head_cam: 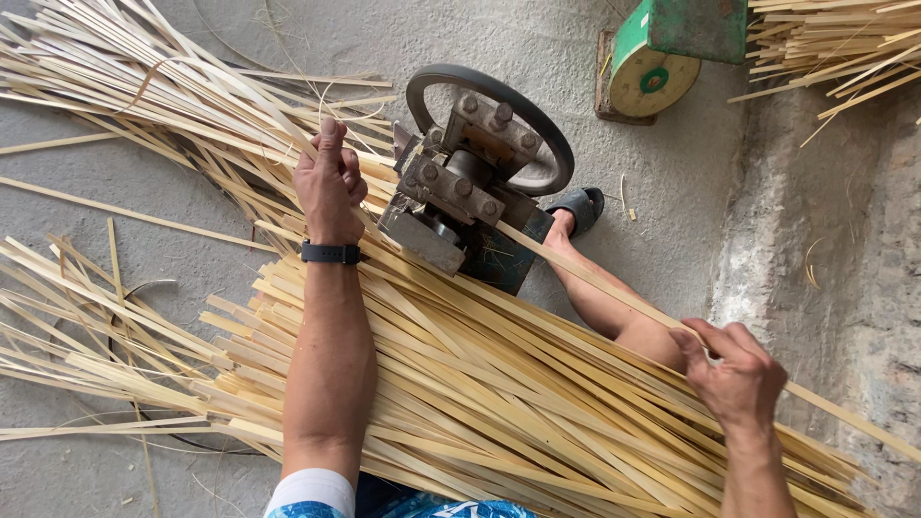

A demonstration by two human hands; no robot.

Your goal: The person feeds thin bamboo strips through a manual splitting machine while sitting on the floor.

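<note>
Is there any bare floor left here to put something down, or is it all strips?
Bare concrete lies between the metal machine and the green scale, reaching the rough wall. Another patch shows at left between strip piles. Around both hands, left and right, bamboo strips cover everything.

A green scale with a round yellowish dial stands at one o'clock on the grey concrete floor. A second heap of bamboo strips lies at two o'clock. At three o'clock, a dark sandal, perhaps rubber, is on a foot.
</note>
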